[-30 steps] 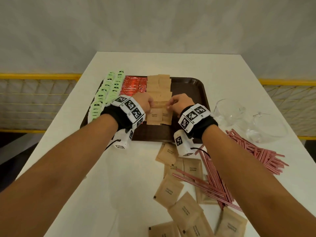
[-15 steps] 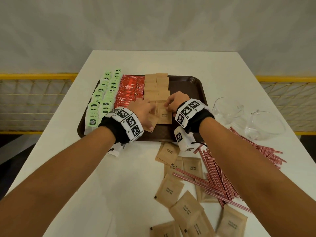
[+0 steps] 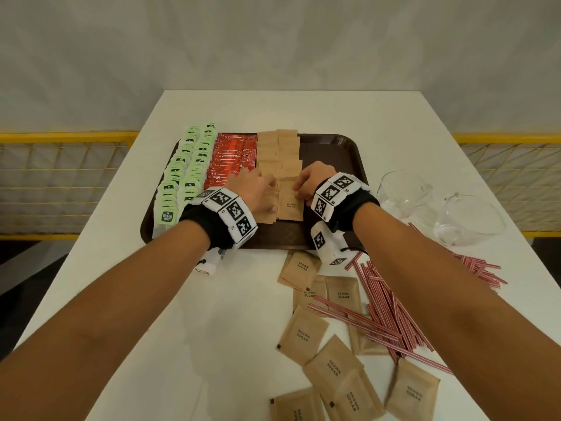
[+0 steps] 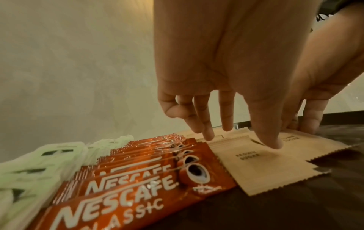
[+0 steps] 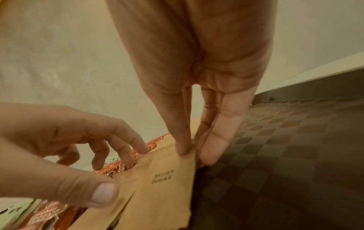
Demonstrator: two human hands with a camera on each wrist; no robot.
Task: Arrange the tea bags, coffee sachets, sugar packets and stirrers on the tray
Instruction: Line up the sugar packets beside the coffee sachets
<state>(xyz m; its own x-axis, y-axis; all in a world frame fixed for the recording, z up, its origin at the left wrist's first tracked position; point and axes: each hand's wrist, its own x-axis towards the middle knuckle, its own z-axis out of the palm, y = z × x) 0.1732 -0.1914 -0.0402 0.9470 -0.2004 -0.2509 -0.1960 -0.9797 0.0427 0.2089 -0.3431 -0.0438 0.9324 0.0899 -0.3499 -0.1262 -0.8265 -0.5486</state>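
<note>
Head view: both hands work on the brown paper sugar packets (image 3: pixel 280 165) on the dark brown plastic tray (image 3: pixel 353 153).
The left hand (image 3: pixel 253 189) presses spread, straight fingers (image 4: pixel 270 137) on the near-left packet; the right hand (image 3: pixel 309 182) pinches the near-right packet's (image 5: pixel 167 183) far edge. More packets lie near on the white table (image 3: pixel 182 314).

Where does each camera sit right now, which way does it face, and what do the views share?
Head: on the person's head, facing forward and down at the tray and table; both forearms show, left hand and right hand on the tray.
Left wrist: under the left hand, facing along the fingers at coffee sachets, tea bags and a brown sugar packet.
Right wrist: under the right hand, whose fingertips pinch a brown sugar packet's edge; the left hand is alongside.
Shared: both wrist views show both hands and brown sugar packets.
</note>
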